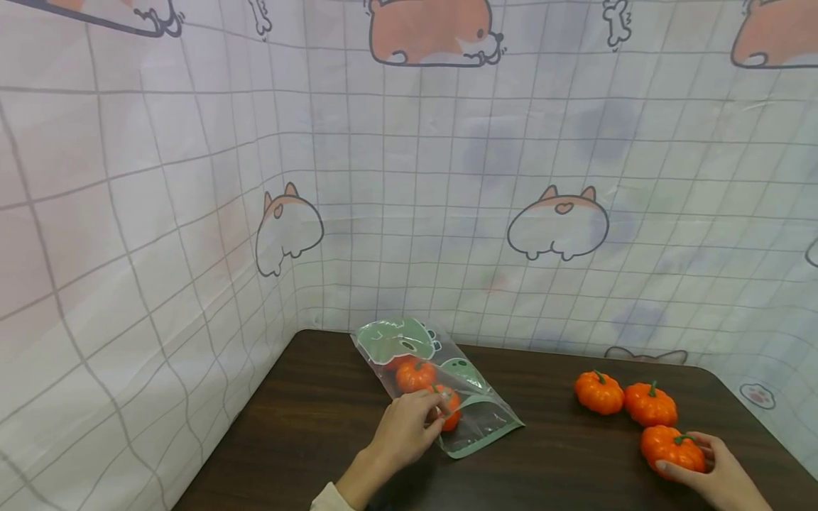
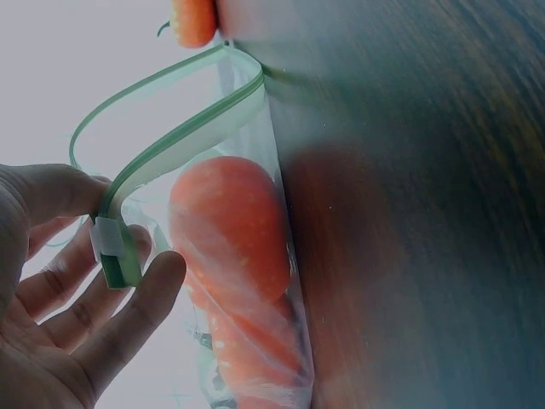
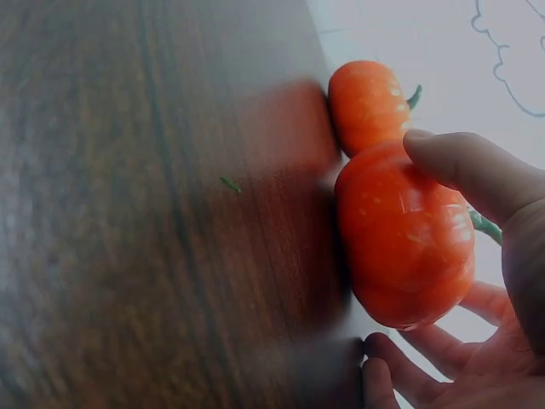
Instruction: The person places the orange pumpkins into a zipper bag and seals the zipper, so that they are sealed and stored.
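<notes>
My left hand (image 1: pixel 409 426): thumb and fingers pinch a corner of the clear bag's mouth, next to a small white slider (image 2: pixel 108 237).
Clear bag (image 1: pixel 476 424): lies left of centre on the table, printed with pale green cartoon figures; its green-edged mouth gapes wide and faces the near right.
Inside the bag: at least two small orange pumpkins (image 1: pixel 415 376), one behind the other; the print hides part of the contents.
My right hand (image 1: pixel 725 474): curves round the nearest pumpkin (image 1: pixel 669 447) at the table's right, thumb on one side, fingers on the other. I cannot tell whether that pumpkin touches the table.
Two more pumpkins (image 1: pixel 650 404): side by side just beyond the held one, green stems up.
Table (image 1: pixel 307 419): dark brown, wood-grained.
Backdrop (image 1: pixel 434 156): white cloth with a grey grid, cartoon dogs and bones.
</notes>
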A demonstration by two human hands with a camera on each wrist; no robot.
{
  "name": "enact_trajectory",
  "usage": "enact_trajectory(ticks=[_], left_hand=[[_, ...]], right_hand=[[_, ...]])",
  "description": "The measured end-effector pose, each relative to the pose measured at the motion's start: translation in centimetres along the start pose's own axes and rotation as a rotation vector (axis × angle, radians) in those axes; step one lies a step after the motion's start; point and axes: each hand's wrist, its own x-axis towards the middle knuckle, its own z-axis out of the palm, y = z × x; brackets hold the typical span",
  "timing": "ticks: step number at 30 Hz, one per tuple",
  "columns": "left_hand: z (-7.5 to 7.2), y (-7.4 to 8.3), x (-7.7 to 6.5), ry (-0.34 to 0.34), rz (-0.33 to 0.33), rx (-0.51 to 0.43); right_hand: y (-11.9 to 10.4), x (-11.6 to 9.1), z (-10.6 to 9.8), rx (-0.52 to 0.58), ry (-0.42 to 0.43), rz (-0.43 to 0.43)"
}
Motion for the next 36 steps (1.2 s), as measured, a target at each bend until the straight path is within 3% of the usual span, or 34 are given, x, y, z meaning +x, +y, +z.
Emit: enact_trajectory(ticks=[24, 29, 36], left_hand=[[0.1, 0.0, 0.0, -0.004, -0.019, -0.003], [0.0, 0.1, 0.0, -0.007, -0.022, -0.002], [0.0, 0.1, 0.0, -0.01, -0.021, -0.009]], right_hand=[[-1.1, -1.0, -0.1, -0.024, 0.025, -0.05], [-2.6, -1.7, -0.4, -0.024, 0.058, -0.107], [-4.8, -2.0, -0.8, -0.017, 0.166, -0.262]])
